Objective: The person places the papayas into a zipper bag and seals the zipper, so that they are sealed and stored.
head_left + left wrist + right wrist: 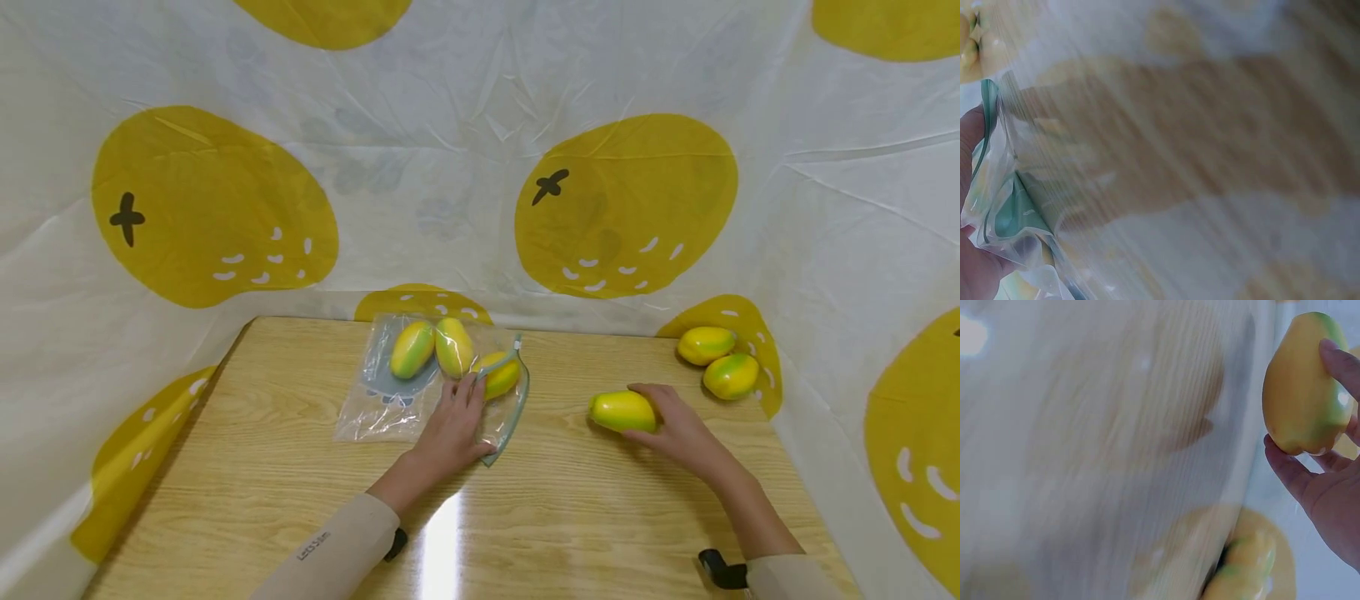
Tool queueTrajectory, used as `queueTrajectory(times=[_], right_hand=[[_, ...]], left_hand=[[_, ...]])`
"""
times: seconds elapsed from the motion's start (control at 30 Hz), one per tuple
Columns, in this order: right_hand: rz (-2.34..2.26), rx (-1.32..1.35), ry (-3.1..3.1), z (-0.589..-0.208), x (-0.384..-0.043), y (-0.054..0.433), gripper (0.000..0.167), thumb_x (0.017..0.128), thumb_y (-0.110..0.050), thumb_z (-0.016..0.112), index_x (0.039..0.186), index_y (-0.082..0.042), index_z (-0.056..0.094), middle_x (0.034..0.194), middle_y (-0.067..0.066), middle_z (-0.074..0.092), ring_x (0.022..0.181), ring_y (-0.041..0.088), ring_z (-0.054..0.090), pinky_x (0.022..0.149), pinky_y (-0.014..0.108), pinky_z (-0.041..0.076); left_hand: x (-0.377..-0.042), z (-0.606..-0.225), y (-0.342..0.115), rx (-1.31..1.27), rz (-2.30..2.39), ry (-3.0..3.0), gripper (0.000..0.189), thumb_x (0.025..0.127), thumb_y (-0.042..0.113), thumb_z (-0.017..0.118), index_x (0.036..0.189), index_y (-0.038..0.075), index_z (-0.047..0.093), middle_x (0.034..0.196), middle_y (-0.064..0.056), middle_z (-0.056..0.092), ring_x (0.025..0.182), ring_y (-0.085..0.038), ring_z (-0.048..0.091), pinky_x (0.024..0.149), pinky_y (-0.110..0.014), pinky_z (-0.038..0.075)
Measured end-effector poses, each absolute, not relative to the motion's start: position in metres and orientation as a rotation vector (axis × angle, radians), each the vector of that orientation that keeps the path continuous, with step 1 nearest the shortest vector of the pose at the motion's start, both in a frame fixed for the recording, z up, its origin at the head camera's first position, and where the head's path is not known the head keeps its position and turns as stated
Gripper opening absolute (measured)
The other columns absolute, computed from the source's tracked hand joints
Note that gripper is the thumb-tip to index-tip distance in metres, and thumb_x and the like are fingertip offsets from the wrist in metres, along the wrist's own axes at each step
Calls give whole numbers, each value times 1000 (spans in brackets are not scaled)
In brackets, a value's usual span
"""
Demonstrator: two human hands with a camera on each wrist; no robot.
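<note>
A clear plastic zip bag (416, 421) with a grey-green zip strip lies flat on the table, its mouth gaping to the right. Three yellow-green papayas (412, 350) are inside. My left hand (453, 421) rests on the bag by its mouth, fingers spread over the film and thumb at the near corner. In the left wrist view its fingers (967, 134) touch the zip strip (989, 103). Right of the bag, my right hand (671, 421) grips another papaya (622, 412) from its right end. The right wrist view shows thumb and fingers around this papaya (1300, 387).
Two more papayas (707, 345) lie together at the table's far right corner. The wooden table (570, 517) is enclosed at the back and sides by a white curtain (442, 192) printed with big yellow fruit.
</note>
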State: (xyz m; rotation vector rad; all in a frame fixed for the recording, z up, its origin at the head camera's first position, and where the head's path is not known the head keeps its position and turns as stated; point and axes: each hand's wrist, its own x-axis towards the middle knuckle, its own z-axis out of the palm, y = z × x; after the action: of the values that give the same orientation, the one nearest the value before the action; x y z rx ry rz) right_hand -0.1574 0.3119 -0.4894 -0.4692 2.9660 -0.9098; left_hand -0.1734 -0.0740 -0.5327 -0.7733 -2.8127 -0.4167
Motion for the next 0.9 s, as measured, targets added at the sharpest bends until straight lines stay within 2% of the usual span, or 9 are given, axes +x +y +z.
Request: queueTrajectory(times=[0.17, 0.57, 0.9], right_hand=[[-913, -522, 2908, -489, -172, 289, 74, 91, -31, 81, 148, 2, 47, 144, 29, 52, 132, 48, 50, 107, 66, 41], [-889, -660, 2828, -490, -197, 250, 71, 86, -22, 85, 145, -2, 52, 142, 22, 56, 131, 42, 54, 109, 62, 44], [-861, -747, 2765, -493, -204, 216, 70, 84, -18, 87, 144, -4, 54, 138, 20, 58, 127, 39, 57, 109, 59, 45]], left_hand=[[-174, -534, -75, -768, -436, -2816, 121, 69, 52, 93, 157, -2, 30, 157, -22, 36, 129, -43, 46, 102, -44, 54], [-174, -534, -73, -769, -435, -2832, 120, 70, 53, 93, 157, -3, 31, 158, -22, 36, 132, -44, 45, 104, -45, 53], [-174, -534, -73, -782, -453, -2798, 120, 69, 51, 94, 158, -1, 31, 158, -21, 37, 125, -40, 47, 101, -47, 53]])
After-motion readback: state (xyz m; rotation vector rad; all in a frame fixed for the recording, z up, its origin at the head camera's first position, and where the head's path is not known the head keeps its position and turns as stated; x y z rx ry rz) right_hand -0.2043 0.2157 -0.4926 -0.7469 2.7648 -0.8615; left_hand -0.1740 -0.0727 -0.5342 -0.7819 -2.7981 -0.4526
